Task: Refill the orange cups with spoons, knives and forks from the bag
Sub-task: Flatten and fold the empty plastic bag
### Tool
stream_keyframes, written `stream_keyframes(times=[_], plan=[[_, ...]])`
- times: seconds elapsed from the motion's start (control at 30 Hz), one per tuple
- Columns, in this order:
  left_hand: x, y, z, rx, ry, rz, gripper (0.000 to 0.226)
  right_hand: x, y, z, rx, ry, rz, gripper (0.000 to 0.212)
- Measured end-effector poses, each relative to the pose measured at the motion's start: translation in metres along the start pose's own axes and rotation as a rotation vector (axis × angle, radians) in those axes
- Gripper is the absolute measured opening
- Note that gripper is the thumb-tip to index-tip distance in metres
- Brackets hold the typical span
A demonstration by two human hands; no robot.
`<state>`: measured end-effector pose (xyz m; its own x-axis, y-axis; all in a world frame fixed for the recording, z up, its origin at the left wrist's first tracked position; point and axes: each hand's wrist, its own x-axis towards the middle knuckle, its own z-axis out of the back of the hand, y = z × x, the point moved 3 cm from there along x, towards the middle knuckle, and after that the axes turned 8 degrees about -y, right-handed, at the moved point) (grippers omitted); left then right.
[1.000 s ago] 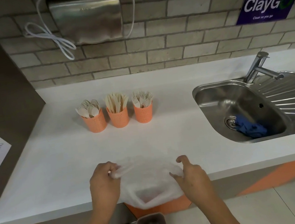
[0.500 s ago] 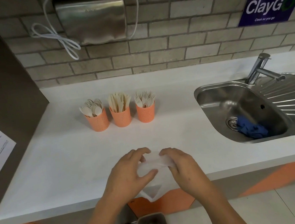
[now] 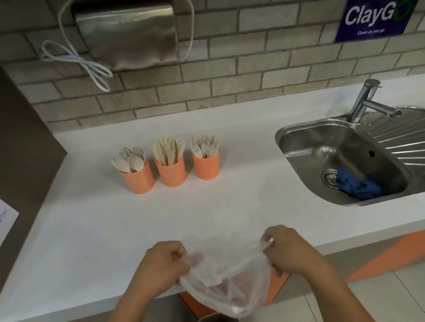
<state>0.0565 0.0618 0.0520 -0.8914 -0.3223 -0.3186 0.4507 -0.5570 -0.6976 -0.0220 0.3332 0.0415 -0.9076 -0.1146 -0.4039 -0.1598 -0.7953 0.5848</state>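
- Brick wall (image 3: 261, 69): grey tiles behind the worktop. It carries a brushed-steel wall unit (image 3: 127, 34) with a white cord (image 3: 78, 62) looped beside it, and a blue "ClayGo" sign (image 3: 377, 12) at upper right.
- White countertop (image 3: 237, 198): runs the full width of the view, with a dark side panel at its left end.
- Stainless sink (image 3: 312, 154): set into the countertop on the right, with a ribbed drainer beyond it and a tap (image 3: 364, 100) at the back. A blue cloth (image 3: 356, 188) lies in the basin beside the drain.
- Plastic bag (image 3: 228, 279): translucent, held at the near edge of the countertop. Its body hangs down past that edge, well apart from the cups. Contents cannot be made out.
- Left hand (image 3: 163, 268): fingers curled, gripping the bag's left rim.
- Right hand (image 3: 289, 250): fingers curled, pinching the bag's right rim. The two hands are apart, with the bag mouth stretched between them.
- Three orange cups, upright in a row near the back of the countertop, just beside one another:
  - left cup (image 3: 139, 180) holds pale spoons (image 3: 129, 160);
  - middle cup (image 3: 171, 172) holds knives (image 3: 168, 150);
  - right cup (image 3: 207, 165) holds forks (image 3: 205, 144).
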Motion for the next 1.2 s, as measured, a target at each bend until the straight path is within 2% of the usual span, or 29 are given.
stream_keyframes(times=[0.03,0.07,0.13,0.17,0.2,0.23,0.27,0.3,0.33,0.37,0.4,0.47,0.5,0.53,0.63,0.7,0.73,0.8,0.9,1.0,1.03,1.1,1.2], plan=[[0.001,-0.016,0.005,-0.049,-0.017,-0.015,0.044,0.001,0.014,0.005,0.032,-0.038,0.033,0.022],[0.002,-0.034,0.013,-0.106,-0.088,-0.046,0.039,0.001,0.031,0.015,0.062,-0.155,0.098,0.024],[-0.004,-0.073,0.04,-0.314,-0.362,-0.151,0.026,-0.012,0.068,0.047,0.244,-0.575,0.284,0.031],[-0.013,-0.095,0.059,-0.42,-0.542,-0.259,0.033,-0.026,0.087,0.068,0.428,-0.788,0.404,0.034],[-0.028,-0.118,0.078,-0.486,-0.725,-0.451,0.039,-0.043,0.102,0.087,0.608,-0.968,0.559,0.036],[-0.045,-0.137,0.095,-0.483,-0.892,-0.682,0.033,-0.06,0.115,0.103,0.697,-1.107,0.756,0.038],[-0.058,-0.15,0.105,-0.405,-1.031,-0.887,0.022,-0.072,0.124,0.112,0.677,-1.223,0.932,0.042],[-0.061,-0.153,0.108,-0.27,-1.11,-0.988,0.013,-0.074,0.127,0.113,0.598,-1.287,1.037,0.049],[-0.053,-0.147,0.107,-0.137,-1.116,-0.972,0.013,-0.067,0.127,0.11,0.508,-1.256,1.062,0.059],[-0.035,-0.132,0.1,-0.02,-1.024,-0.837,0.016,-0.051,0.123,0.102,0.393,-1.134,1.01,0.07],[-0.013,-0.109,0.089,0.11,-0.858,-0.599,0.022,-0.031,0.112,0.089,0.24,-0.939,0.89,0.077],[0.015,-0.049,0.057,0.351,-0.484,-0.117,0.038,0.007,0.068,0.047,-0.133,-0.438,0.509,0.071],[0.016,-0.024,0.043,0.409,-0.357,0.01,0.046,0.017,0.041,0.026,-0.26,-0.281,0.351,0.063],[0.014,-0.004,0.03,0.415,-0.273,0.054,0.054,0.023,0.018,0.011,-0.31,-0.226,0.272,0.057],[0.001,0.01,0.004,0.395,-0.095,-0.08,0.058,0.026,0.0,-0.005,-0.196,-0.284,0.245,0.054],[0.003,-0.003,0.0,0.478,-0.115,-0.224,0.049,0.027,0.019,0.001,-0.052,-0.353,0.307,0.052],[0.008,-0.011,0.0,0.543,-0.135,-0.276,0.052,0.026,0.032,0.007,0.036,-0.397,0.344,0.05],[0.014,-0.028,-0.003,0.605,-0.136,-0.341,0.073,0.021,0.058,0.018,0.16,-0.48,0.429,0.045],[0.012,-0.052,-0.018,0.517,-0.144,-0.409,0.111,0.014,0.083,0.021,0.29,-0.498,0.474,0.039],[0.011,-0.064,-0.041,0.36,-0.268,-0.42,0.122,0.011,0.093,0.014,0.404,-0.458,0.475,0.029],[0.014,-0.063,-0.049,0.32,-0.315,-0.41,0.118,0.01,0.094,0.012,0.441,-0.421,0.478,0.026],[0.02,-0.058,-0.058,0.207,-0.397,-0.407,0.089,0.008,0.091,0.01,0.429,-0.319,0.52,0.034],[0.024,-0.049,-0.052,-0.004,-0.475,-0.332,0.042,0.006,0.076,0.013,0.095,-0.211,0.569,0.068]])
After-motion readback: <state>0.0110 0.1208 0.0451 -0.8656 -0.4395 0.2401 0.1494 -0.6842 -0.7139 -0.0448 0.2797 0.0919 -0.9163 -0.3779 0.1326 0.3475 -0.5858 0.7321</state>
